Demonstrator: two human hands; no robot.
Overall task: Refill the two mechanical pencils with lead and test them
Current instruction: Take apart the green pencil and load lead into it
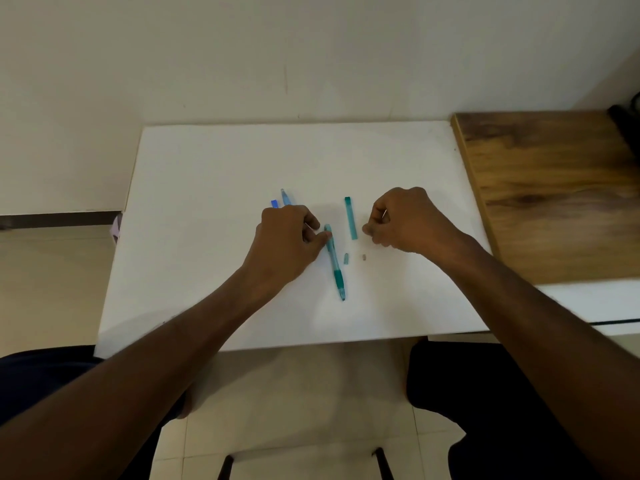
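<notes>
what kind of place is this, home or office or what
Probably a room in a home, though I can't be sure: a plain white board serves as the work surface beside a brown wood-grain tabletop, against a bare cream wall, over a pale tiled floor.

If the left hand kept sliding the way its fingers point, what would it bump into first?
Its fingertips already touch the green pencil. Past that, the left hand would probably meet the green lead tube first.

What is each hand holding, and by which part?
The left hand touches the teal pencil at its top end. The right hand is closed; a thin lead may be pinched, but that cannot be told.
</notes>
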